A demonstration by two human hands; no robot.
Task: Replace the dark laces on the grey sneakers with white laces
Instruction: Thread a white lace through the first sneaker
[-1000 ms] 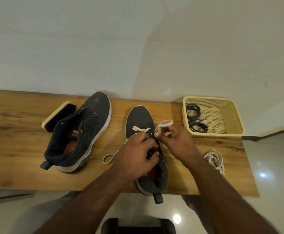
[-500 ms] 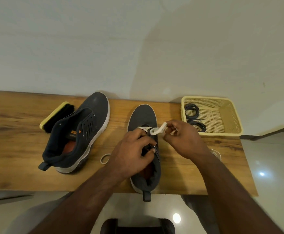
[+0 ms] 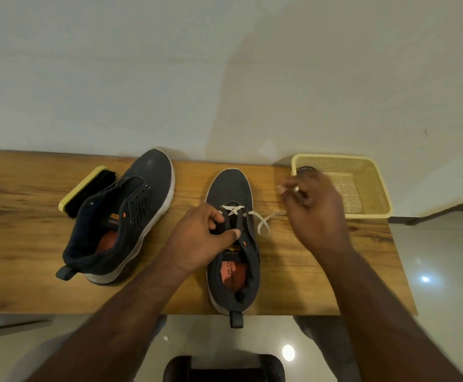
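The left hand point(image 3: 205, 232) grips the sneaker point(image 3: 233, 244) tongue. The blurred right hand point(image 3: 310, 205) seemingly pinches the white lace point(image 3: 263, 221), drawn toward two o'clock. Pull evenly; brace the shoe.

Right hand point(image 3: 314, 208): motion-blurred; its grip on the white lace point(image 3: 263, 224) unclear. It covers the near-left corner of the yellow basket point(image 3: 373, 186). Left hand point(image 3: 202, 235): hides the sneaker's point(image 3: 231, 244) left eyelets. Bench point(image 3: 18, 244): cut by the left edge. Dark object point(image 3: 222, 370): cut off at bottom, unidentifiable.
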